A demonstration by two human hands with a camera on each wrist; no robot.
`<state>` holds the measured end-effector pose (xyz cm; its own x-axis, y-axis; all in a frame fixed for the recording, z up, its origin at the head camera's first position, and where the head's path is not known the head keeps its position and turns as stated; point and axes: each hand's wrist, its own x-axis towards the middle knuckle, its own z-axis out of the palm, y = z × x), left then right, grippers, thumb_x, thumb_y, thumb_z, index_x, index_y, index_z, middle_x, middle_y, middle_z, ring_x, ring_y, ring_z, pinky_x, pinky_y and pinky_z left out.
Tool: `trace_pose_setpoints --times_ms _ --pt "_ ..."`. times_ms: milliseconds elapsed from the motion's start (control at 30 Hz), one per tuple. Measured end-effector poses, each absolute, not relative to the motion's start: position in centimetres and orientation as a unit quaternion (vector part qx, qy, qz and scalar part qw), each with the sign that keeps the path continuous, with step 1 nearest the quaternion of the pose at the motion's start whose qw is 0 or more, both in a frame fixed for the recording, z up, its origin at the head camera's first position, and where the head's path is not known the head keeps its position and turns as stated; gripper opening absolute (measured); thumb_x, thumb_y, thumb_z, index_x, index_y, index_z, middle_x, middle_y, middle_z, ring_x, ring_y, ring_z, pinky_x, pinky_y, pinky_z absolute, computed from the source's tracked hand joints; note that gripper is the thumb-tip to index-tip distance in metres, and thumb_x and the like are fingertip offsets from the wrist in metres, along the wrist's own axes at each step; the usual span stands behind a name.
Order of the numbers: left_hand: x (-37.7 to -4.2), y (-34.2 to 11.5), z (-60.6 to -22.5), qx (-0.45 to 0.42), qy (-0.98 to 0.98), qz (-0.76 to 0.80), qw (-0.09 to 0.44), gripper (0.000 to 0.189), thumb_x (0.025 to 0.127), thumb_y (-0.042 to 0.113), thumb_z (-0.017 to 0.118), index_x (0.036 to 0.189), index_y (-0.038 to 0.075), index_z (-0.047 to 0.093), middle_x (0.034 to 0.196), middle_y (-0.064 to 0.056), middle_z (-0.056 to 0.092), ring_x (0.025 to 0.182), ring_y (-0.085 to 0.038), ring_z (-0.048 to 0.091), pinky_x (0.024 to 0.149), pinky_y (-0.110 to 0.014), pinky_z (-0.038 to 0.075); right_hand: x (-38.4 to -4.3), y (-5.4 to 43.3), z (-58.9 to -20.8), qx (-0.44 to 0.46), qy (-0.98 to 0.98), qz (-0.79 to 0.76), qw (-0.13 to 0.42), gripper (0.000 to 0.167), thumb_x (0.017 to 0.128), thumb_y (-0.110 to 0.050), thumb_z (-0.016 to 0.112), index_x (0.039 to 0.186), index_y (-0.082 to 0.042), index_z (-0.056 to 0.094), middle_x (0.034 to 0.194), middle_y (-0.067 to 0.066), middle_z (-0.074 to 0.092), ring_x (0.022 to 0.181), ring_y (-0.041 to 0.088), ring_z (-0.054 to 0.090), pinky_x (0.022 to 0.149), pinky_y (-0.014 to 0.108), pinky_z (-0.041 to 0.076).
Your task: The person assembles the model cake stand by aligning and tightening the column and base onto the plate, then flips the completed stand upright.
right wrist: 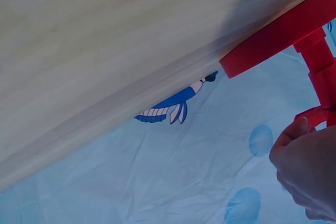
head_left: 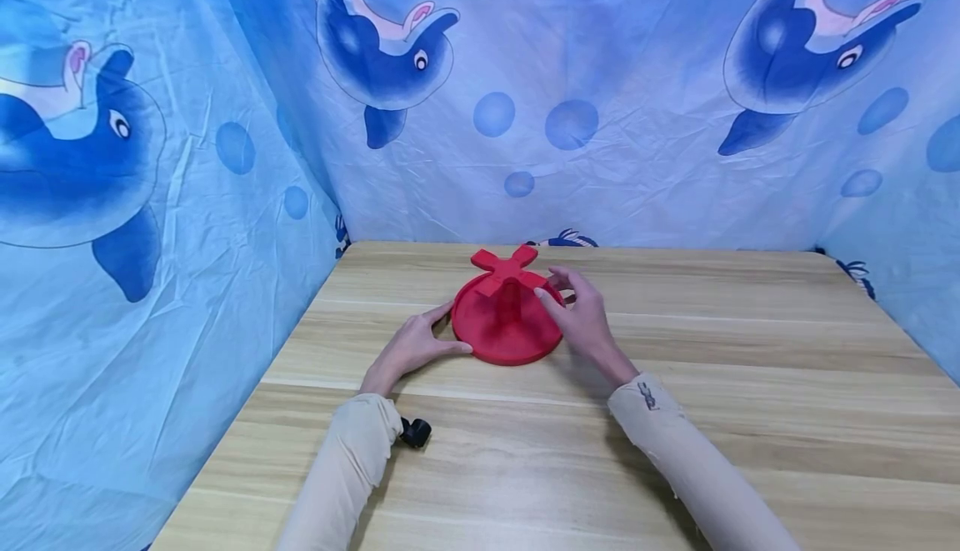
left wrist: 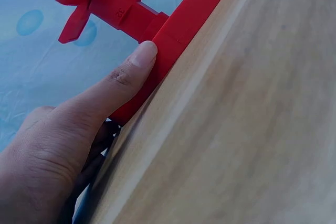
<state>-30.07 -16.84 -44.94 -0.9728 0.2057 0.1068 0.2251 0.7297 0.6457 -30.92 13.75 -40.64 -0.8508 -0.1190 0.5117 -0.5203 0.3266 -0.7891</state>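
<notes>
A red plastic stand (head_left: 508,343) rests on the wooden table, with a round rimmed base, a central stem (left wrist: 123,14) and a four-armed cross (head_left: 507,270) on top. My left hand (head_left: 415,343) grips the base at its left edge. In the left wrist view the thumb (left wrist: 126,74) presses on the base's rim, while the other fingers are mostly hidden behind it. At the cross's right side, my right hand (head_left: 581,313) pinches the end of one arm between thumb and fingers. In the right wrist view that hand (right wrist: 310,166) partly covers the cross.
A pale wood-grain table (head_left: 712,351) lies under both forearms. Blue cloth (head_left: 637,117) printed with sea animals hangs behind and at the sides. A small black device (head_left: 416,433) sits by the left cuff.
</notes>
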Motion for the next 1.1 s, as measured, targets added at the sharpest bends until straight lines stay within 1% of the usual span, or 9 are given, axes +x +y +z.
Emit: trace_pose_setpoints --times_ms 100,233,300,400,567,700,833,1000,1100 --pt "-30.1 -16.8 -44.9 -0.115 -0.929 -0.351 0.013 0.105 0.075 0.067 0.083 0.16 0.021 0.042 0.156 -0.009 0.048 0.142 -0.031 0.045 0.111 -0.055 0.042 -30.9 13.6 -40.6 0.225 -0.787 0.543 0.186 0.043 0.097 -0.009 0.073 0.138 -0.001 0.062 0.123 0.016 0.066 0.108 0.031 0.063 0.084 0.046 0.058" --pt "-30.2 -16.8 -44.9 -0.113 -0.931 -0.348 0.013 0.105 0.075 0.068 0.083 0.16 0.021 0.042 0.156 -0.01 0.049 0.141 -0.031 0.046 0.111 -0.054 0.042 -30.9 13.4 -40.6 0.24 -0.779 0.546 0.194 0.037 0.097 -0.005 0.072 0.133 0.001 0.065 0.12 0.016 0.067 0.101 0.03 0.063 0.08 0.034 0.057" --pt "-30.2 -16.8 -44.9 -0.112 -0.932 -0.344 0.013 0.105 0.075 0.069 0.083 0.16 0.022 0.042 0.155 -0.009 0.05 0.14 -0.031 0.047 0.11 -0.053 0.043 -30.8 13.4 -40.6 0.241 -0.778 0.546 0.194 0.036 0.098 -0.005 0.071 0.133 0.003 0.065 0.118 0.016 0.067 0.1 0.03 0.063 0.079 0.028 0.056" --pt "-30.2 -16.9 -44.9 -0.116 -0.932 -0.342 0.013 0.105 0.075 0.07 0.082 0.16 0.023 0.042 0.154 -0.01 0.051 0.139 -0.031 0.048 0.11 -0.053 0.043 -30.8 13.3 -40.6 0.236 -0.78 0.548 0.189 0.036 0.099 -0.006 0.071 0.133 0.002 0.065 0.118 0.015 0.067 0.102 0.029 0.063 0.079 0.024 0.055" --pt "-30.2 -16.9 -44.8 -0.119 -0.932 -0.343 0.014 0.106 0.075 0.069 0.083 0.161 0.024 0.042 0.154 -0.01 0.051 0.137 -0.03 0.05 0.109 -0.052 0.044 -30.4 13.1 -40.4 0.229 -0.787 0.545 0.178 0.037 0.098 -0.009 0.073 0.134 -0.002 0.065 0.121 0.012 0.067 0.104 0.026 0.063 0.08 0.026 0.056" --pt "-30.2 -16.9 -44.7 -0.118 -0.931 -0.346 0.012 0.106 0.074 0.07 0.083 0.161 0.023 0.041 0.153 -0.01 0.051 0.136 -0.028 0.05 0.108 -0.052 0.045 -30.1 13.0 -40.2 0.236 -0.788 0.541 0.175 0.034 0.097 -0.009 0.073 0.13 0.0 0.067 0.118 0.012 0.068 0.101 0.025 0.065 0.078 0.027 0.057" --pt "-30.2 -16.9 -44.6 -0.115 -0.929 -0.352 0.01 0.106 0.074 0.07 0.082 0.16 0.022 0.042 0.154 -0.008 0.052 0.137 -0.027 0.049 0.108 -0.052 0.045 -29.9 13.1 -40.0 0.23 -0.784 0.545 0.185 0.03 0.098 -0.01 0.072 0.125 0.001 0.068 0.114 0.011 0.069 0.098 0.024 0.064 0.078 0.032 0.057" --pt "-30.3 -17.0 -44.6 -0.115 -0.927 -0.357 0.008 0.105 0.075 0.068 0.083 0.16 0.023 0.042 0.153 -0.006 0.053 0.135 -0.026 0.05 0.107 -0.051 0.046 -30.4 13.4 -39.9 0.2 -0.775 0.558 0.221 0.028 0.097 -0.008 0.072 0.122 0.004 0.067 0.104 0.014 0.07 0.092 0.028 0.064 0.076 0.041 0.056" --pt "-30.3 -17.0 -44.6 -0.116 -0.927 -0.356 0.008 0.105 0.075 0.069 0.083 0.16 0.023 0.042 0.153 -0.005 0.053 0.134 -0.026 0.05 0.107 -0.051 0.046 -30.9 13.5 -39.9 0.182 -0.78 0.556 0.222 0.032 0.097 -0.01 0.073 0.125 0.004 0.065 0.106 0.018 0.068 0.096 0.033 0.064 0.078 0.046 0.055"
